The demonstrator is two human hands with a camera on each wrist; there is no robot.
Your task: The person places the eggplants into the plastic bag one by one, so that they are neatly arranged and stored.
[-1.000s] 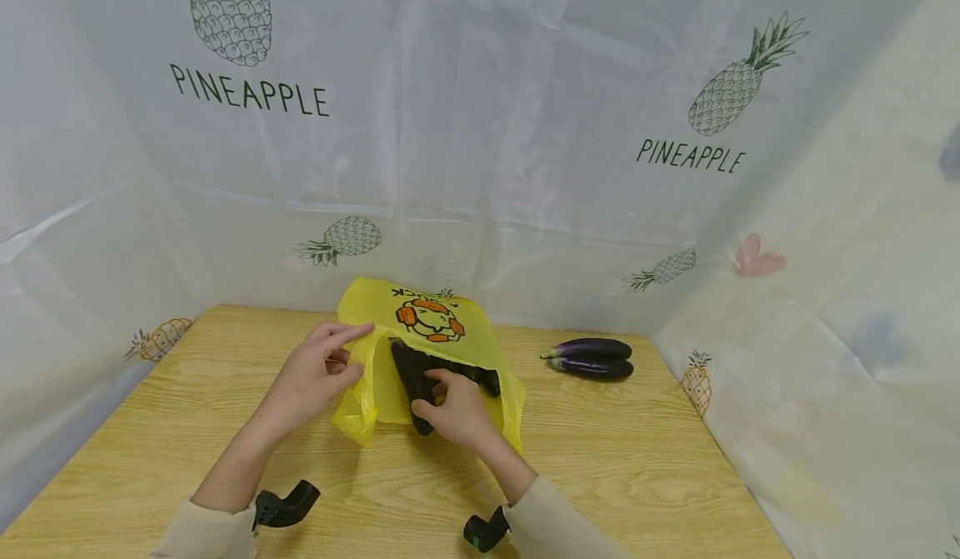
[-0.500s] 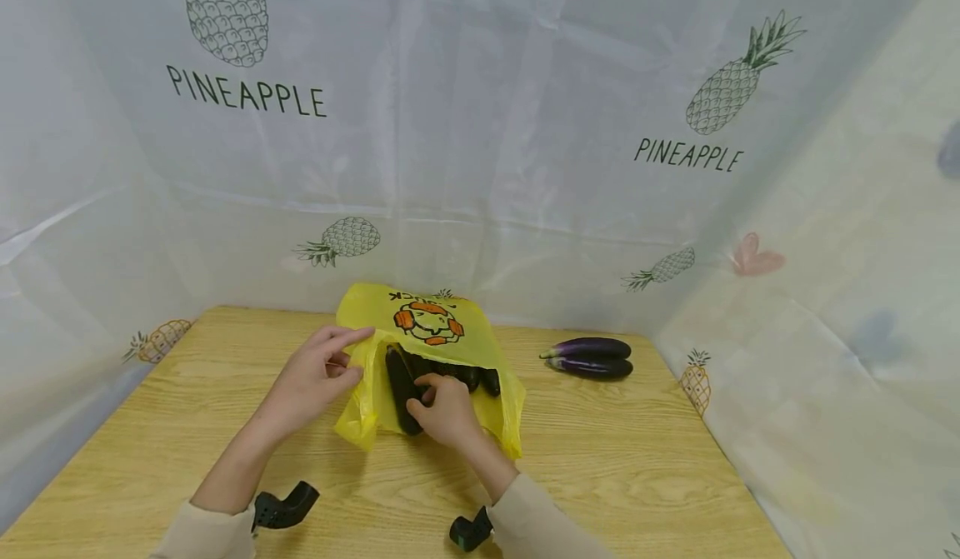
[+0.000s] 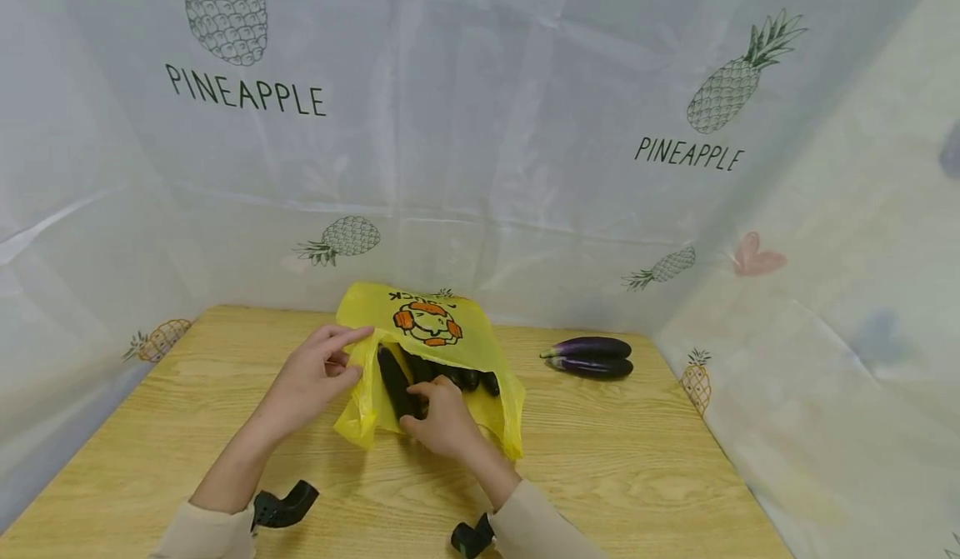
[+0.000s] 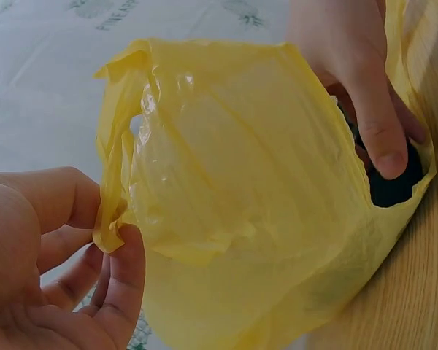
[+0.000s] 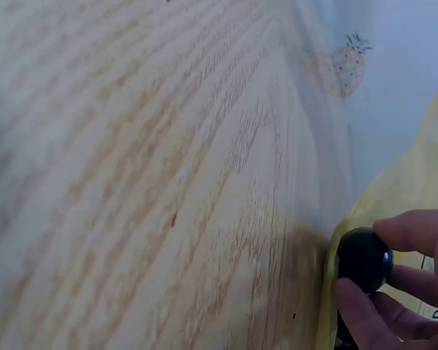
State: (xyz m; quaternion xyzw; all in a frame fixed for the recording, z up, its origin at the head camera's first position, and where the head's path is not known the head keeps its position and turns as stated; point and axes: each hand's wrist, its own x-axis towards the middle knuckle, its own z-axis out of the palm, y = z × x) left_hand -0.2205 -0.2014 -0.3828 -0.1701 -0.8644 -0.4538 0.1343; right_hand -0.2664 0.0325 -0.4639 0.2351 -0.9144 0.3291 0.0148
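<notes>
A yellow bag [image 3: 438, 334] lies on the wooden table [image 3: 622, 459], near the back, with its mouth facing the person. The left hand [image 3: 311, 380] pinches the left handle [image 4: 113, 189] of the bag between thumb and fingers and holds the mouth up and open. The right hand [image 3: 442, 417] is at the mouth of the bag, and its fingers are curled round the near end of a dark eggplant [image 3: 393, 384]. Most of that eggplant is inside the bag, and it points toward the back of the bag. In the right wrist view the round dark end of the eggplant [image 5: 363, 261] sits between the thumb and fingers, right by the yellow edge of the bag. More dark eggplants [image 3: 465, 376] lie deeper in the bag, just beside the one that is held. The bag has an orange cartoon face [image 3: 427, 323] printed on top. Two more purple eggplants [image 3: 592, 357] lie side by side on the table, off to the right of the bag and well apart from it. Behind the table hangs a white curtain [image 3: 480, 126] with pineapple pictures and the word PINEAPPLE.
</notes>
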